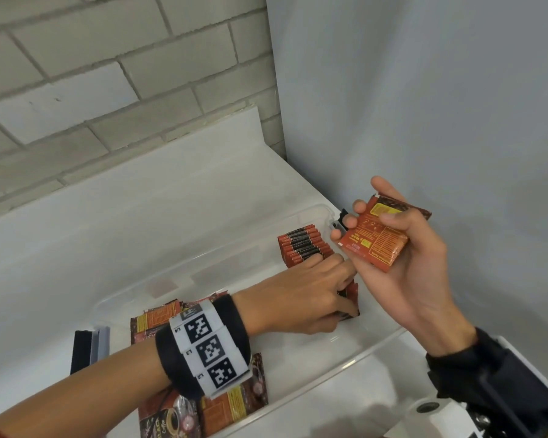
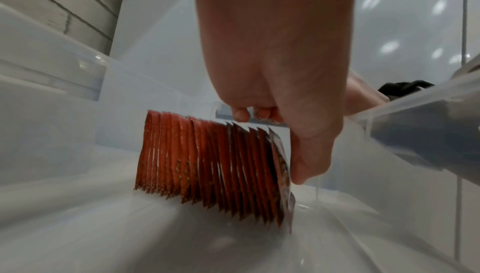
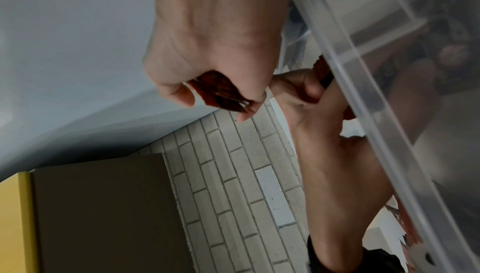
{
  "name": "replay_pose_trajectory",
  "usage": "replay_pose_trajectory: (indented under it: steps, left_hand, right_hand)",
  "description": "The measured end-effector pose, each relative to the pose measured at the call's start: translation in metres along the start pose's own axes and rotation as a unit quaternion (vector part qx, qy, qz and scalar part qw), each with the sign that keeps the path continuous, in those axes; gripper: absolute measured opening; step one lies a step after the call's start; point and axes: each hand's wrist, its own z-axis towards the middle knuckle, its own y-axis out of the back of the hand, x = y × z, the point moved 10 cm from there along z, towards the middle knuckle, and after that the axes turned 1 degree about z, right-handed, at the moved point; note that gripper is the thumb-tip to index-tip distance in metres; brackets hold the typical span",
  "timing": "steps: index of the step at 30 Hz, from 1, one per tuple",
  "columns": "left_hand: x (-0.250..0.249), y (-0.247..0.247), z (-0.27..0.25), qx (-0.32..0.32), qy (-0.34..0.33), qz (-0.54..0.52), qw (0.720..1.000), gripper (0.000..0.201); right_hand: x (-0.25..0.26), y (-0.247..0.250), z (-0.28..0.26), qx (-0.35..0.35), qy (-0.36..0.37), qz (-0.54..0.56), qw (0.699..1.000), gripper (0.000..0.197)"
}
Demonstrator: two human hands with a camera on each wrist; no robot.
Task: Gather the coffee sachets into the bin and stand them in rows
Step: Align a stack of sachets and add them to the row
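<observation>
A clear plastic bin [image 1: 329, 374] sits on a white counter. At its far right end stands a row of orange-brown coffee sachets [image 1: 301, 248], upright on edge [image 2: 207, 164]. My left hand [image 1: 336, 279] reaches into the bin and holds the near end of that row, fingers curled over the tops and thumb [image 2: 309, 154] against the front sachet. My right hand [image 1: 370, 229] hovers above the bin's right rim and grips a small stack of sachets [image 1: 377, 245], whose edge [image 3: 221, 94] shows between its fingers. Loose sachets [image 1: 159, 320] lie flat in the bin's left part, partly hidden under my left wrist.
A brick wall stands behind the counter and a plain blue-grey wall [image 1: 424, 105] closes off the right side. A black and grey object [image 1: 86, 349] lies just left of the bin. A white roll [image 1: 427, 409] sits near the front right corner.
</observation>
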Motion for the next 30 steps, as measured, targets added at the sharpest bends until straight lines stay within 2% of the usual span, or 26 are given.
replay_pose_trajectory:
  steps: [3, 8, 12, 15, 17, 22, 27, 30]
  left_hand:
    - [0.002, -0.002, -0.002, 0.004, 0.001, -0.049, 0.999, 0.025]
    - [0.017, 0.010, -0.006, -0.011, 0.032, -0.181, 0.983, 0.022]
    - [0.050, 0.040, -0.020, -0.046, 0.139, -0.310, 0.939, 0.030]
    - [0.081, 0.064, -0.033, -0.119, 0.228, -0.338, 0.905, 0.022]
    - [0.089, 0.074, -0.039, -0.151, 0.262, -0.383, 0.873, 0.015]
    - [0.075, 0.086, -0.037, -0.184, 0.239, -0.495, 0.815, 0.042]
    - [0.068, 0.091, -0.038, -0.221, 0.229, -0.527, 0.788, 0.030]
    - [0.071, 0.101, -0.044, -0.273, 0.226, -0.491, 0.796, 0.029]
  right_hand:
    - [0.000, 0.000, -0.001, 0.004, -0.011, -0.005, 1.000, 0.051]
    - [-0.002, 0.001, 0.001, 0.000, -0.011, -0.016, 1.000, 0.049]
    - [-0.005, 0.002, 0.002, 0.001, -0.014, -0.062, 0.998, 0.044]
    - [-0.007, 0.004, 0.003, -0.003, -0.016, -0.094, 0.995, 0.043]
    - [-0.008, 0.005, 0.003, -0.006, -0.022, -0.117, 0.993, 0.044]
    - [-0.008, 0.007, 0.003, -0.009, -0.022, -0.161, 0.987, 0.042]
    - [-0.012, 0.008, 0.004, -0.008, -0.033, -0.163, 0.986, 0.046]
    - [-0.016, 0.011, 0.005, -0.022, -0.049, -0.162, 0.985, 0.062]
